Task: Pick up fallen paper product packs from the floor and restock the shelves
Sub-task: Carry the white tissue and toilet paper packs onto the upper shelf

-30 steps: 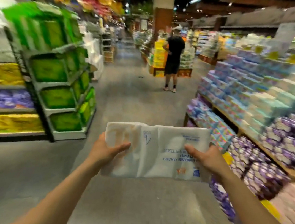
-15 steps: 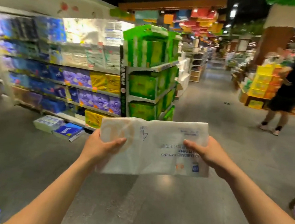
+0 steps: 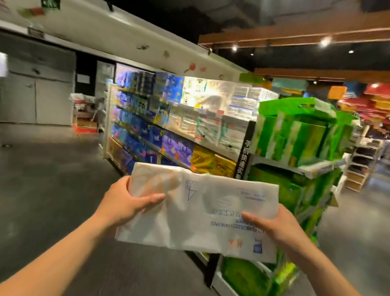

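the pack (image 3: 204,225) sits between my left hand (image 3: 128,203) and right hand (image 3: 275,227), before the end rack (image 3: 300,141); long shelves (image 3: 166,129) run behind, leftward.

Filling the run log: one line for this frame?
left hand grips white paper pack | right hand grips it too | not yet shelved | green display behind

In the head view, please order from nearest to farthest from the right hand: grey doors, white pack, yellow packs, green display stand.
1. white pack, held in the right hand.
2. green display stand, just behind, right.
3. yellow packs, lower shelf, centre.
4. grey doors, far left.
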